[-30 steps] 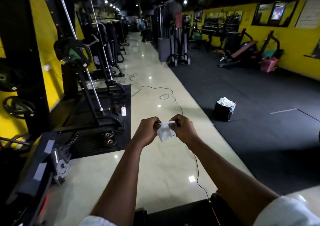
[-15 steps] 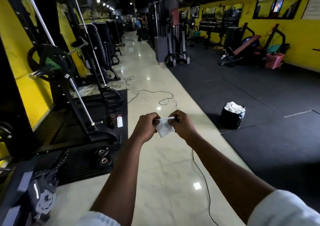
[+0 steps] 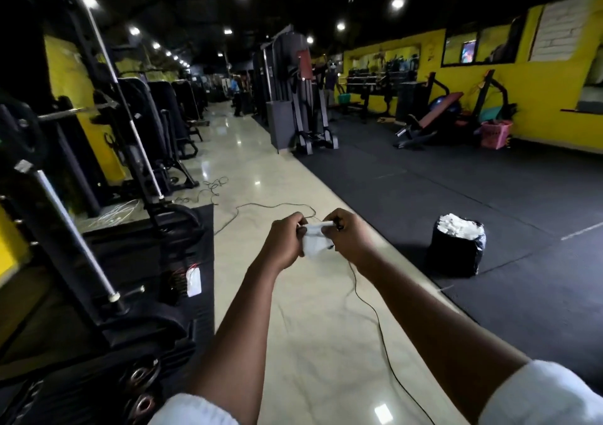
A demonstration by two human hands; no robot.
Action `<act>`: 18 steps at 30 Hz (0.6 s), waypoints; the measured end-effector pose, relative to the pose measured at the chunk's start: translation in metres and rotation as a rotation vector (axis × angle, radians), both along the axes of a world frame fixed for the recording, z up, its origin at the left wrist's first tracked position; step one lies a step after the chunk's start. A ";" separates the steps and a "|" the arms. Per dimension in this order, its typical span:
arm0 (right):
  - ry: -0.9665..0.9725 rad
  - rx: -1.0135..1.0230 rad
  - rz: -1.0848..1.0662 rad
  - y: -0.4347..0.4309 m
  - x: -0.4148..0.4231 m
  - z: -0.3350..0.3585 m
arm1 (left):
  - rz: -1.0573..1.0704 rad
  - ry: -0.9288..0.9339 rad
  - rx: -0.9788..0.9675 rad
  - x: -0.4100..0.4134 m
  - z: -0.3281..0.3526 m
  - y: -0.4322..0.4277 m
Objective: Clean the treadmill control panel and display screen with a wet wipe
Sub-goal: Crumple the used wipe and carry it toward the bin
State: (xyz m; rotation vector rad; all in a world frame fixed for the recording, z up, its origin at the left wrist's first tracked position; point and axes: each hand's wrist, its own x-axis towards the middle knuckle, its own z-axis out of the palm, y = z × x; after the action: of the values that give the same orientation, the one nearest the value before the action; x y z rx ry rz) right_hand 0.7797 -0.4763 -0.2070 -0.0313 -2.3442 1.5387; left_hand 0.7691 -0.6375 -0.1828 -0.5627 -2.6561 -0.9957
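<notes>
Left of the black bin (image 3: 456, 248), the left hand (image 3: 284, 245) and right hand (image 3: 351, 240) both pinch the top edge of the white wet wipe (image 3: 314, 245), stretching it between them, probably to unfold it flat for wiping. No treadmill panel is visible.

Sleeves white, plain — left sleeve (image 3: 192, 410), right sleeve (image 3: 541, 395); cloth soft, lightly creased, hems rounded; forearms (image 3: 241, 326) bare from hem to wrist; left hand (image 3: 287, 242) and right hand (image 3: 350, 238) bare too — right sleeve shows more cloth than left.
</notes>
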 end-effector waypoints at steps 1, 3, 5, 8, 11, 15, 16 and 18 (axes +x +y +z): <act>0.021 -0.029 -0.020 -0.001 -0.035 -0.019 | -0.014 0.027 0.023 -0.041 -0.020 0.002; 0.007 -0.074 -0.072 0.003 -0.078 -0.041 | -0.028 0.021 0.066 -0.092 -0.043 0.011; -0.038 -0.067 -0.109 0.012 -0.119 -0.051 | -0.063 -0.012 0.089 -0.140 -0.056 0.024; -0.119 -0.039 -0.144 0.036 -0.185 -0.053 | -0.121 -0.105 0.054 -0.217 -0.062 0.045; -0.129 -0.047 -0.179 0.065 -0.273 -0.067 | -0.154 -0.114 0.033 -0.313 -0.077 0.077; -0.116 -0.089 -0.260 0.109 -0.373 -0.082 | -0.188 -0.071 0.037 -0.425 -0.095 0.127; -0.104 -0.109 -0.282 0.125 -0.404 -0.082 | -0.224 -0.079 0.026 -0.458 -0.096 0.144; -0.127 -0.120 -0.288 0.144 -0.444 -0.082 | -0.250 -0.113 0.022 -0.500 -0.098 0.164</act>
State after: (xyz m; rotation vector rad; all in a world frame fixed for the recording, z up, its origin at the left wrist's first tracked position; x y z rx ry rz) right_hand 0.3358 -0.3321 -0.2887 -0.4867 -2.2170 1.5672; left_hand 0.2687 -0.4730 -0.2805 -0.8758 -2.7156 -1.1546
